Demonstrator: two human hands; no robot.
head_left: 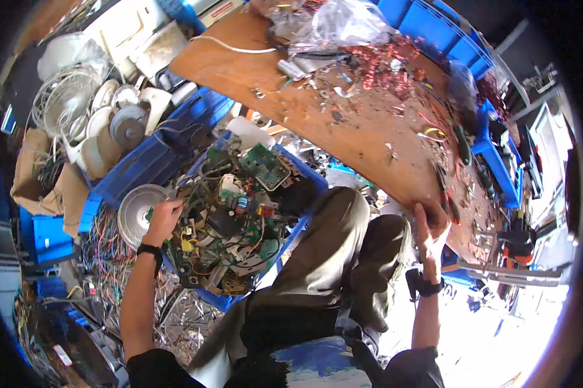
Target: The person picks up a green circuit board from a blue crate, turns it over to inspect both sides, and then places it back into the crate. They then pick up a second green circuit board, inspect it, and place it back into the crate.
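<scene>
My left hand [165, 220] is over the left side of a blue bin [313, 173] heaped with scrap green circuit boards [265, 167]. Its fingers are closed, and what they hold, if anything, is too small to name. Right beside it, a round white fan grille [136, 210] leans at the edge of the heap. At the near edge of the brown wooden table [362, 145], my right hand [431, 227] has its thumb apart from its fingers. Just beyond that hand lies a red-handled tool [453, 208]; I cannot tell whether the fingers touch it.
Scraps, reddish wire pieces [388, 68] and a clear plastic bag [343, 29] lie on the table. Blue crates [433, 26] line its far side. Fan parts [100, 123] are piled at far left, above tangled cables [113, 258]. My knees [336, 226] are between bin and table.
</scene>
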